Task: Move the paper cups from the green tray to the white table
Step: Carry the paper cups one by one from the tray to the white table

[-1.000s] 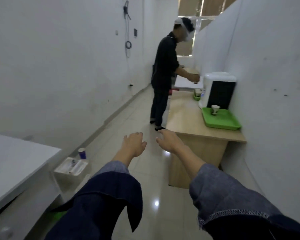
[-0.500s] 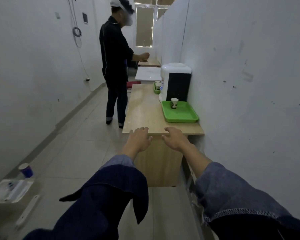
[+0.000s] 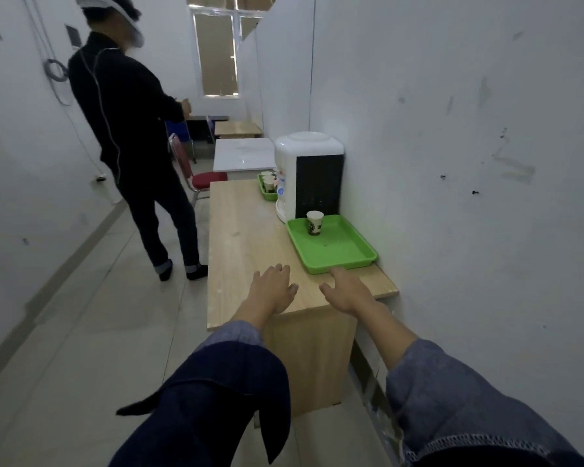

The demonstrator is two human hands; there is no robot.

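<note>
1 cup in tray – dispenser behind

1 paper cup upright at green tray far end

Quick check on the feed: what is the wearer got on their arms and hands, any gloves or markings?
No gloves: the left hand and right hand are bare. Both arms wear loose dark blue denim-like sleeves, pushed up the forearms. The right sleeve shows pale stitching along a seam; the left sleeve has a wide, flapping cuff.
</note>
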